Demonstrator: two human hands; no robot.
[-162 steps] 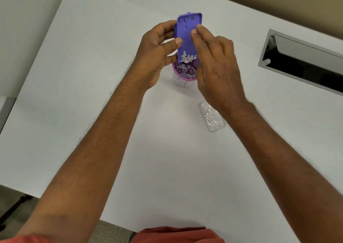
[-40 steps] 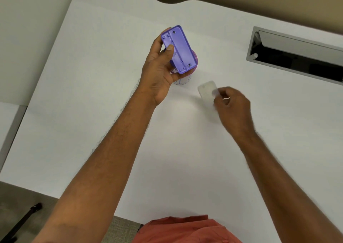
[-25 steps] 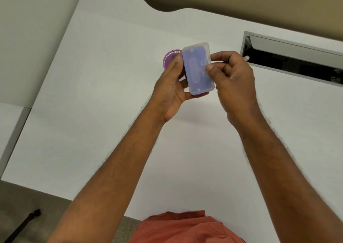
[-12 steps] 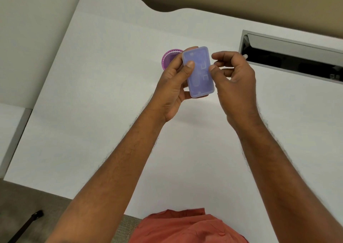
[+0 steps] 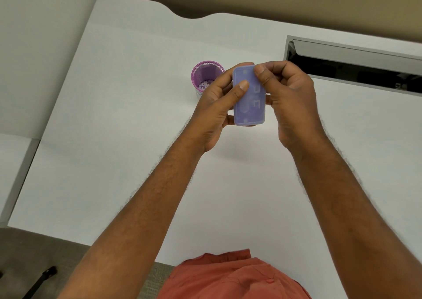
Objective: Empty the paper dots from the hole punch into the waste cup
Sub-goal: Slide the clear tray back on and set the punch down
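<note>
The purple hole punch (image 5: 249, 107) is held above the white table with its underside up, and the translucent base cover lies over that underside. My left hand (image 5: 217, 107) grips its left edge, thumb pressed on the cover. My right hand (image 5: 290, 95) holds the right edge, fingertips on the cover's top corner. The purple mesh waste cup (image 5: 206, 75) stands on the table just left of my left hand, with paper dots in its bottom.
A grey rectangular cable slot (image 5: 356, 66) is set into the white table (image 5: 114, 116) at the back right. The table's front edge runs along the bottom left, with carpet and a dark chair leg (image 5: 38, 282) below it.
The right hand picked the clear cover off the table and laid it on the punch's underside. Both hands now press on it. The punch moved right, away from over the cup.
</note>
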